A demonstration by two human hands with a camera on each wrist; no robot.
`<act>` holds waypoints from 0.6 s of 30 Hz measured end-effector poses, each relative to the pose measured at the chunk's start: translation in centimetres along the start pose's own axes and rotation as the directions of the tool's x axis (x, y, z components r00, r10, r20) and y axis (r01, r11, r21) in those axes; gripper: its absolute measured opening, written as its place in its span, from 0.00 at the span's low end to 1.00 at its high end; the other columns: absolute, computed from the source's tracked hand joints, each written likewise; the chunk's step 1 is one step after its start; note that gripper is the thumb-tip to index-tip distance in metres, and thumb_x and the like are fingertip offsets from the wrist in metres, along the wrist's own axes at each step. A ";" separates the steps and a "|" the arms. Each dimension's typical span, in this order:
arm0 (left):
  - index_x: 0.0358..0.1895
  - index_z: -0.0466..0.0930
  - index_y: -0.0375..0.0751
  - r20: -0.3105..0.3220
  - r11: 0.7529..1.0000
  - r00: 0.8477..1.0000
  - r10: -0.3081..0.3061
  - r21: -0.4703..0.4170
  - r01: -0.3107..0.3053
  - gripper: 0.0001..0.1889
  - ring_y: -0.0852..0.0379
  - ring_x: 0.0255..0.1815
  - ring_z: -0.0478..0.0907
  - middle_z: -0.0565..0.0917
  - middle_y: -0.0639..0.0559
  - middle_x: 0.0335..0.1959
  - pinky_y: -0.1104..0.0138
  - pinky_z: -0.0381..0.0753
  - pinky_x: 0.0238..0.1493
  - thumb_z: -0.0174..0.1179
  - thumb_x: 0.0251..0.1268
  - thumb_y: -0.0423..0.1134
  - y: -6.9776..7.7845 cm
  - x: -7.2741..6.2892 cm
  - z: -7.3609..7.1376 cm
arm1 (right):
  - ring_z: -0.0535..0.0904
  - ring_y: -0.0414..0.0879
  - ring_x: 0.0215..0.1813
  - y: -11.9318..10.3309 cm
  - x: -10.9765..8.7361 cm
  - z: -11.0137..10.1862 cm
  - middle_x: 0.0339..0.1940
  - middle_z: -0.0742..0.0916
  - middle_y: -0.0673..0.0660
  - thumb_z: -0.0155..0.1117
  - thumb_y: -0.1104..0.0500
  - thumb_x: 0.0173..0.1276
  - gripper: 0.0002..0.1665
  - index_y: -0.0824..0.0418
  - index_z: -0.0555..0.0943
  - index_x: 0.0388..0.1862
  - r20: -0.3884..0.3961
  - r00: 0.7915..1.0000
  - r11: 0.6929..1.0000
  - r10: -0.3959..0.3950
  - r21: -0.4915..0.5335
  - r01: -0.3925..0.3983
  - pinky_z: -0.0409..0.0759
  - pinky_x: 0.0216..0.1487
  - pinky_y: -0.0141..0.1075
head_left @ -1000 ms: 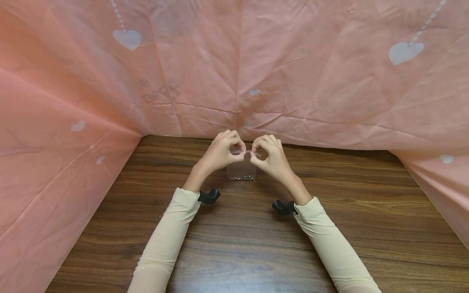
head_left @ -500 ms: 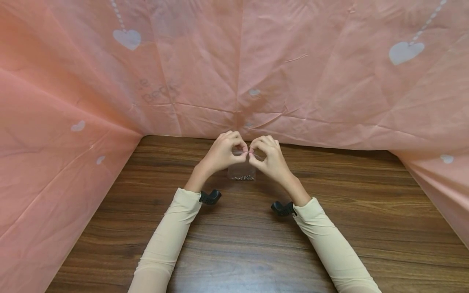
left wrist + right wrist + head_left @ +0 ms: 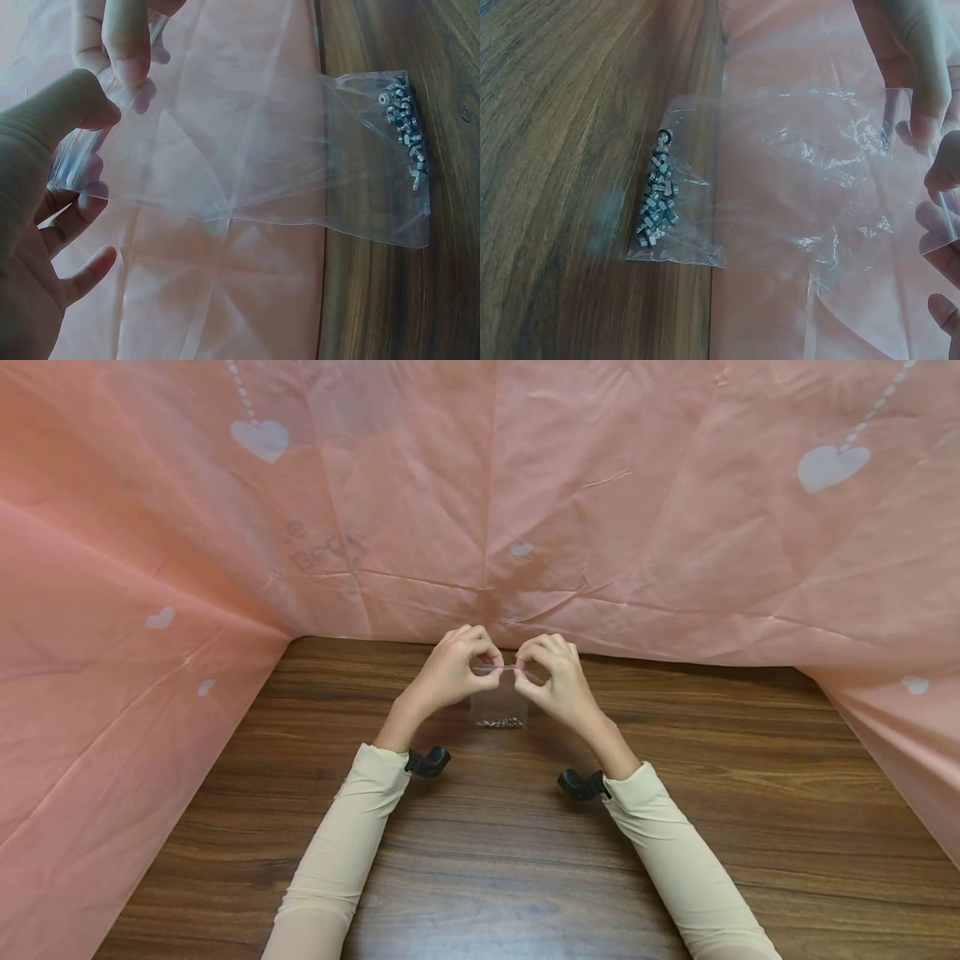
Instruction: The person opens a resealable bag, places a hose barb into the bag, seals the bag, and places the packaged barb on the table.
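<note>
A clear zip bag point(image 3: 497, 700) hangs by its top edge between both hands, near the back of the table. Small metal screws point(image 3: 406, 129) lie gathered along its bottom; the right wrist view shows the same pile of screws point(image 3: 658, 191). My left hand point(image 3: 459, 668) pinches the bag's top strip between thumb and index finger, its other fingers spread behind the plastic. On the opposite side, my right hand point(image 3: 553, 681) pinches the same strip with thumb and index finger. A short stretch of the strip shows between the two sets of fingertips.
A brown wood-grain table point(image 3: 480, 860) spreads under the arms. Pink cloth point(image 3: 645, 527) with white hearts hangs behind the table and along its sides. Each wrist carries a black camera mount point(image 3: 429, 762) by the cream sleeve point(image 3: 330, 868).
The hands came closer together along the bag's top strip, then moved slightly apart again. The bag's lower end has shifted slightly to the right, with the screws still at its bottom.
</note>
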State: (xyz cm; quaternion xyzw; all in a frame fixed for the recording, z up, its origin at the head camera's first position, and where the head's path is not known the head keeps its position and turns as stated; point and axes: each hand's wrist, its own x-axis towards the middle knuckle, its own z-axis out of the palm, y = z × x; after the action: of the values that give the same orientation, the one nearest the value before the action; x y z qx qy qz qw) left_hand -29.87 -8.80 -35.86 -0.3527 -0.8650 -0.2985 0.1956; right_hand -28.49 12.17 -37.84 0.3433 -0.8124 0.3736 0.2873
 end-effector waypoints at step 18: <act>0.30 0.84 0.45 -0.002 1.000 1.000 -0.007 0.002 0.007 0.02 0.56 0.39 0.74 0.79 0.54 0.31 0.58 0.72 0.51 0.67 0.55 0.36 0.0 0.2 0.0 | 0.75 0.55 0.46 0.7 0.1 -0.5 0.39 0.86 0.59 0.65 0.66 0.56 0.04 0.62 0.82 0.31 -0.011 1.000 1.000 0.014 0.017 -0.014 0.61 0.49 0.44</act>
State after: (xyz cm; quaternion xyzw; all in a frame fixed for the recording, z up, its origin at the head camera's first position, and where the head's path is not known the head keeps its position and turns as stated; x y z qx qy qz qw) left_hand -29.97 -8.71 -35.71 -0.3490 -0.8665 -0.2985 0.1957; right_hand -29.03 12.84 -37.77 0.3378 -0.8100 0.3844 0.2864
